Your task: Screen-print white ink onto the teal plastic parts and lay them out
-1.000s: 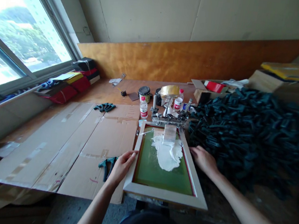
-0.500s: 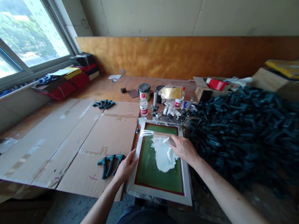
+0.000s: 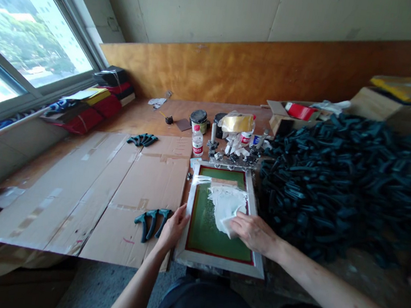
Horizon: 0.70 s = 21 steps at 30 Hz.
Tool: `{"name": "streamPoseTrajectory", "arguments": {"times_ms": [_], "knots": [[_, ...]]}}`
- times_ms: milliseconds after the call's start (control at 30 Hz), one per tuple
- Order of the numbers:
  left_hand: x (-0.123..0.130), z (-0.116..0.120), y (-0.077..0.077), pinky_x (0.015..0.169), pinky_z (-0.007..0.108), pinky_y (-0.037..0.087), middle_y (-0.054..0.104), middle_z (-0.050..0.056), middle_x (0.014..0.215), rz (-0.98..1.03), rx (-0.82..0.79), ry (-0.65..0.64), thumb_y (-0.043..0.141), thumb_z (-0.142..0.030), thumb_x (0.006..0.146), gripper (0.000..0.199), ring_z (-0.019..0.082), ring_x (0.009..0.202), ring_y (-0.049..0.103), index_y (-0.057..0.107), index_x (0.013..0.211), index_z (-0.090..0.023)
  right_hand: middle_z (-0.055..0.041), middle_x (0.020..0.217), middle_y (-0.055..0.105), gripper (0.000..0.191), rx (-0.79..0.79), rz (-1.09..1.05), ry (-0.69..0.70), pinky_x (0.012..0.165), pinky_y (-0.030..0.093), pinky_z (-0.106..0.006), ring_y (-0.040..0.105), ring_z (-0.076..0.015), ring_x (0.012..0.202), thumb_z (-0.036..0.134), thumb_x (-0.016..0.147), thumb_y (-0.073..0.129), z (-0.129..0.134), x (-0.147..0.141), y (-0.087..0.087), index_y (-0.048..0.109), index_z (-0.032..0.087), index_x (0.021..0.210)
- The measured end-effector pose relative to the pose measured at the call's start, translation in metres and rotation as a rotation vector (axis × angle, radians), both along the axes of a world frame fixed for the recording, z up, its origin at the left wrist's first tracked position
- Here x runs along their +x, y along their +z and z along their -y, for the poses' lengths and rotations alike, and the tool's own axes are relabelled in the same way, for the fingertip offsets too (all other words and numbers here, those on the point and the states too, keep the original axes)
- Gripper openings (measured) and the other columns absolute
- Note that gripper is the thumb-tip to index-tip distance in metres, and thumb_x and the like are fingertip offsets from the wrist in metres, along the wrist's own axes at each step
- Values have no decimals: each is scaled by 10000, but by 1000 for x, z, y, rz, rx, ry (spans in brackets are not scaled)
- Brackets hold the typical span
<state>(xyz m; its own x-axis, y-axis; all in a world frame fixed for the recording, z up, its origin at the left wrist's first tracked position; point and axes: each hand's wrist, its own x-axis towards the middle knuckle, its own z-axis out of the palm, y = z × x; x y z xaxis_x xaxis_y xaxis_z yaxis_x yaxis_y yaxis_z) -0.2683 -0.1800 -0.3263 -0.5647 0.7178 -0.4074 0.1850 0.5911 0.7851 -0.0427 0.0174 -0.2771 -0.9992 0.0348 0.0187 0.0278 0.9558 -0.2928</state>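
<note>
A silver-edged frame (image 3: pixel 214 263) with a green mesh (image 3: pixel 198 233) lies in front of me. White paste (image 3: pixel 225 201) covers part of the mesh, below a tan strip near its top. My right hand (image 3: pixel 252 232) is closed on a small pale scraper (image 3: pixel 229 227) at the lower edge of the paste. On the frame's left side rests my left hand (image 3: pixel 174 226), its fingers gripping the rim. Several dark green curved handles (image 3: pixel 151 223) lie on the cardboard (image 3: pixel 116 238) just left of that hand.
A big pile of dark handles (image 3: pixel 337 180) fills the right side. Behind the frame stand a bottle (image 3: pixel 197 142), a lidded jar (image 3: pixel 199 119) and a metal clamp bar (image 3: pixel 232 163). More handles (image 3: pixel 143 139) lie on the far cardboard. Boxes (image 3: pixel 380 103) sit at the back right.
My right hand has moved toward me over the mesh, from the paste's upper edge to its lower right part. The tan strip at the top shows more. My left hand stays on the frame.
</note>
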Motion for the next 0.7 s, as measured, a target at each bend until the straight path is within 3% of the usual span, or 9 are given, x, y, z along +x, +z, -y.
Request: {"name": "streamPoseTrajectory", "arguments": {"times_ms": [67,133,233,333,400,500,567,700], "knots": [[0,0,0,776,284,466,709,64,952,-6,1,1,490,-441,860,543,215,878,646,513,1337,-182,-14,773,625,159,-64,28,2,607,389,-259,553,-170,774,90,829,507,-11,0,6,603,211,790],[1,0,1,778,285,464,707,65,949,-20,1,-2,492,-438,859,543,218,882,645,517,1334,-177,-7,785,633,132,-103,7,-82,635,402,-256,562,-171,801,109,820,535,-15,-5,5,609,216,795],[1,0,3,755,284,467,709,65,914,-22,2,11,506,-439,852,547,218,861,646,525,1327,-168,-45,855,655,207,-19,-122,-179,684,431,-280,569,-198,861,74,829,480,-4,-9,-10,639,189,898],[1,0,3,717,277,469,710,58,878,2,7,47,527,-448,839,542,213,822,645,545,1309,-178,-93,952,670,314,66,-248,-93,705,460,-305,582,-217,903,57,855,401,16,2,-27,650,149,1022],[1,0,4,690,270,466,707,55,855,24,16,68,542,-457,828,548,207,794,640,556,1298,-176,-87,966,675,309,6,-245,-51,729,473,-300,591,-207,912,88,876,410,20,10,-28,652,166,1052],[0,0,5,632,253,449,690,42,799,65,33,72,554,-473,820,569,188,731,622,553,1300,-166,-45,946,679,225,-139,-170,-165,774,485,-286,605,-186,900,189,889,516,2,0,-15,653,226,1063],[-1,0,11,580,238,423,665,19,740,94,49,62,558,-493,819,599,163,660,592,532,1319,-165,-31,1018,672,308,-166,-162,-291,811,491,-292,613,-184,925,244,871,584,-19,-21,-2,615,259,1177],[-5,-4,45,532,219,389,629,-15,665,222,118,74,600,-565,783,717,137,589,552,474,1372,-176,-33,1062,639,570,-33,-149,-501,681,503,-284,629,-194,831,351,836,643,-67,-51,21,469,301,1376]]}}
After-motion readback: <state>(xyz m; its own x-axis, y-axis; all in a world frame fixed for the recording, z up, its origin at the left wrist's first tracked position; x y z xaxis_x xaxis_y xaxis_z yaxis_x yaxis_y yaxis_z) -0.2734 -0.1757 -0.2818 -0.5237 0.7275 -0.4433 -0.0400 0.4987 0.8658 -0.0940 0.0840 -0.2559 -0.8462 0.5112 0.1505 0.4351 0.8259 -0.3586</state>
